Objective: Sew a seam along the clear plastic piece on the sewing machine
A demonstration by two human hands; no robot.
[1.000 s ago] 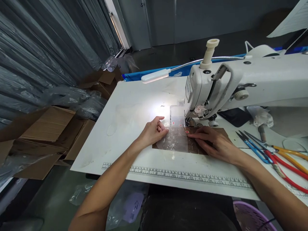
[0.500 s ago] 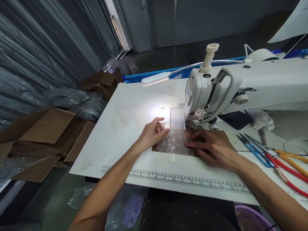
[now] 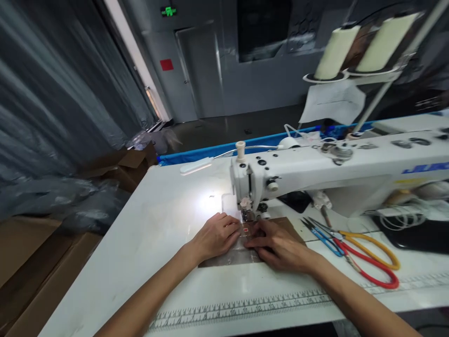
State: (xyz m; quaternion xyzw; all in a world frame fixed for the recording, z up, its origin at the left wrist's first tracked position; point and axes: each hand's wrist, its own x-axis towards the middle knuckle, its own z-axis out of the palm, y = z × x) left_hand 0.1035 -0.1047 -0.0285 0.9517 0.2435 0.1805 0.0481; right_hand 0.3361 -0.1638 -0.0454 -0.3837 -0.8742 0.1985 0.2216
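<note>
Reading off the markings first: blue lettering (image 3: 424,167) on the arm of the sewing machine (image 3: 333,164) shows "JUK", the rest cut off. A printed ruler (image 3: 245,306) runs along the near edge of the counter (image 3: 157,224), digits blurred. Brown flat piece (image 3: 228,258) under glossy clear film lies mid-counter at the needle foot — small red-printed tag (image 3: 246,230) on it, unreadable. Left hand (image 3: 214,234) and right hand (image 3: 277,245) press on the piece, each grip spread flat, pinching nothing.
</note>
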